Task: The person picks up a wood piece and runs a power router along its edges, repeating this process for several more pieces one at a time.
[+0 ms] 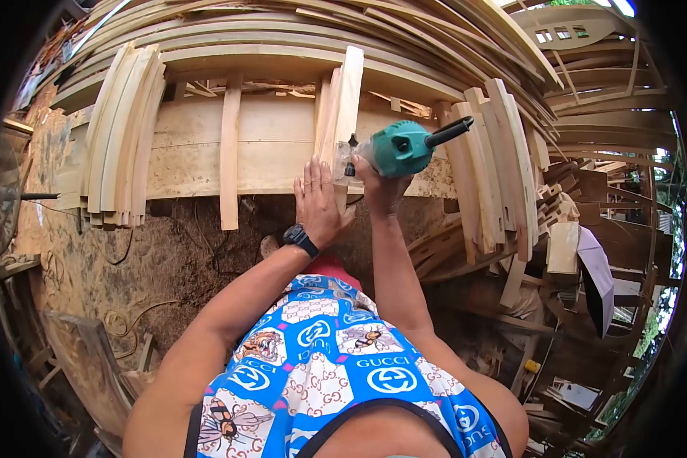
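Left hand (318,204) flat, fingers together, on one plank (345,107); right hand (379,189) grips one router (401,147).

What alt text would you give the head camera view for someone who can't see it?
A person's right hand presses a green handheld router against an upright wooden slat that the left hand steadies. More curved slats lean against a wooden workbench in a cluttered workshop.

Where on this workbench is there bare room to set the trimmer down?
Bare board lies between the lone upright slat and the piece under the left hand. Another patch sits between that slat and the left slat bundle. Right of the trimmer, leaning slats crowd everything.
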Action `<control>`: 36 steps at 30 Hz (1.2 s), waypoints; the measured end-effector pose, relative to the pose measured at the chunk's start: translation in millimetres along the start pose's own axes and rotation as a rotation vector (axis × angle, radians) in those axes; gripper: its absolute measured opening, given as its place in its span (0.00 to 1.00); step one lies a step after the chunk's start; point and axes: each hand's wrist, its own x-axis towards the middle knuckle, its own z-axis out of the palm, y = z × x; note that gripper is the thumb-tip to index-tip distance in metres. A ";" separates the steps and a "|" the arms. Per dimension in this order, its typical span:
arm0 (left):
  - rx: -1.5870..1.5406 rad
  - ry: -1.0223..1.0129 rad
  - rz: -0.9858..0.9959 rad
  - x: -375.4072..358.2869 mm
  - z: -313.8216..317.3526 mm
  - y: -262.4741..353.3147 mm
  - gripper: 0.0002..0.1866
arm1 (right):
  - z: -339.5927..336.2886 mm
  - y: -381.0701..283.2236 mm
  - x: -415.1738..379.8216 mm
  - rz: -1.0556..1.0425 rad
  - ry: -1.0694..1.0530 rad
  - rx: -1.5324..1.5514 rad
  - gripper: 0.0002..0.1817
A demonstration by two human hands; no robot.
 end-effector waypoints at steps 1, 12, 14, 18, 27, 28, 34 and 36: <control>0.012 -0.012 -0.006 -0.4 -0.9 -0.3 0.61 | 0.8 -1.6 -2.3 0.042 0.023 0.080 0.25; -0.047 -0.056 0.035 1.9 -7.6 -4.9 0.59 | 12.1 2.3 21.3 0.018 0.055 0.201 0.18; -0.045 -0.054 0.033 1.4 -8.3 -5.1 0.59 | 16.3 3.5 31.7 -0.026 0.082 0.171 0.17; -0.055 -0.078 0.028 2.4 -9.7 -6.1 0.59 | 24.6 6.4 57.9 -0.163 0.155 0.043 0.17; -0.074 -0.104 0.030 3.2 -14.8 -4.1 0.58 | 40.8 14.3 117.1 0.004 0.150 0.225 0.19; -0.076 -0.109 0.026 3.6 -14.4 -3.8 0.58 | 43.6 17.2 126.0 0.007 0.152 0.226 0.19; -0.059 -0.086 0.038 2.4 -10.7 -3.8 0.56 | 66.9 56.1 176.9 0.004 0.251 0.320 0.17; -0.059 -0.087 0.031 3.5 -11.4 -2.4 0.56 | 71.9 71.0 192.5 -0.008 0.237 0.279 0.16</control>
